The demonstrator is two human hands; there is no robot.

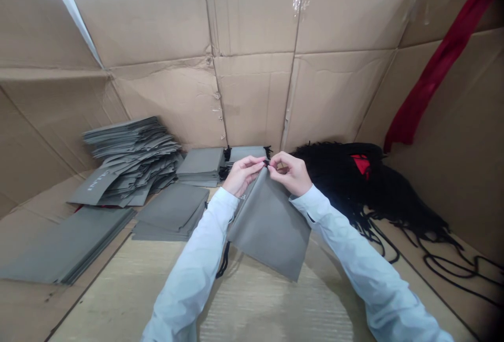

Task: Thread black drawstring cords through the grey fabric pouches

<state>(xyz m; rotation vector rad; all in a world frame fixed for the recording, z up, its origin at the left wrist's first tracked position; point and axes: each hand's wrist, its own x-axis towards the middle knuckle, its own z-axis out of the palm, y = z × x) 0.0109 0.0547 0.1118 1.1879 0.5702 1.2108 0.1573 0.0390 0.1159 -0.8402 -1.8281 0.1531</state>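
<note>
Both hands pinched, fingertips close together
Left hand (243, 175) on an arm from seven o'clock, right hand (293, 174) from five.

The long, pale blue sleeves (189, 268) are creased.

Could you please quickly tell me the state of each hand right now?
Left hand: closed, pinching at the grey bag's raised corner.
Right hand: closed, pinching at that same corner, by some black cord.

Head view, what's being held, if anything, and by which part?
A gray bag, by its uppermost corner, between the fingertips of the left hand and right hand.
</note>
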